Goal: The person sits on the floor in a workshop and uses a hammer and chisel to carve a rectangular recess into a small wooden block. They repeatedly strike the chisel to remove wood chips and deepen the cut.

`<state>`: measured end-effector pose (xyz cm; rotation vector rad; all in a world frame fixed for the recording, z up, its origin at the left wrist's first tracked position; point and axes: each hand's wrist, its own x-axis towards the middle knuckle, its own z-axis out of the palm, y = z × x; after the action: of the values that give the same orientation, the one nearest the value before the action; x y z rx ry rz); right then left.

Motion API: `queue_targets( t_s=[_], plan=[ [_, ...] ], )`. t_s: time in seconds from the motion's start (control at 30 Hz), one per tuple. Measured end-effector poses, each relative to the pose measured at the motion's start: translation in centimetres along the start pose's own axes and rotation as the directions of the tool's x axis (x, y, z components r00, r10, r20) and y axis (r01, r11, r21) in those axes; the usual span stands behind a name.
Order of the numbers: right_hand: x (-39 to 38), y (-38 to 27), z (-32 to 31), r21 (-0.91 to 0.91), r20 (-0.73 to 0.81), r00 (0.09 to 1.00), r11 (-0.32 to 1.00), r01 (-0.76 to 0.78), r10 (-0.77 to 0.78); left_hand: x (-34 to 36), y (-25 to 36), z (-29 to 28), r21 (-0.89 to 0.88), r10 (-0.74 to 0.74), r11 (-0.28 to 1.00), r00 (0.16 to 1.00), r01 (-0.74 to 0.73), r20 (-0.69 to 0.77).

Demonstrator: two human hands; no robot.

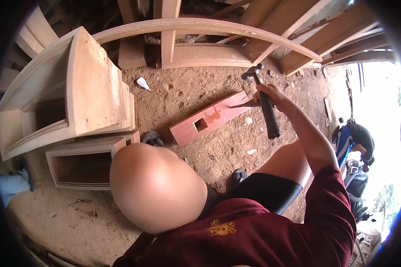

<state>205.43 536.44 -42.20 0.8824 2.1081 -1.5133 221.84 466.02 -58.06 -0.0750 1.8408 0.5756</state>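
My right hand (pixel 272 95) is closed around a hammer (pixel 267 109) with a metal head and a black handle. The head points away from me and the handle end hangs back toward my leg. A dark tapered tool (pixel 240 106), perhaps a chisel, sticks out leftward from the same hand, its tip over a reddish wooden block (pixel 218 115). This long block lies slanted on the dirt between my feet. A square hole (pixel 201 124) is cut near its left end. My left hand is not in view.
Pale wooden cabinet pieces (pixel 93 89) stand at the left, beside a low box frame (pixel 80 167). A curved wooden rail (pixel 200 26) and boards cross the far side. A small white bottle (pixel 143 83) lies on the dirt. Another person (pixel 363 140) is at the right.
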Motion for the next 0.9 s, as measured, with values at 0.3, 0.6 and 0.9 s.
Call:
queue_targets(
  t_s=[0.3,0.6,0.9],
  plan=[
    [-0.9,-1.4,1.4,-0.179,-0.042,0.999,0.984,-0.004,-0.003,-2.7,14.2,-9.4,0.304,0.077,0.927,0.903,-0.221,0.423],
    [-1.4,2.5,-0.1,0.04,0.105,0.995,0.999,-0.008,0.004,-26.1,31.3,-14.1,0.504,0.614,0.781,0.601,-0.369,-0.511],
    [-1.3,4.4,-2.8,-0.091,0.294,0.956,0.995,0.046,-0.017,-18.6,50.3,-5.3,0.71,0.599,0.384,0.744,-0.59,0.295]
  ],
)
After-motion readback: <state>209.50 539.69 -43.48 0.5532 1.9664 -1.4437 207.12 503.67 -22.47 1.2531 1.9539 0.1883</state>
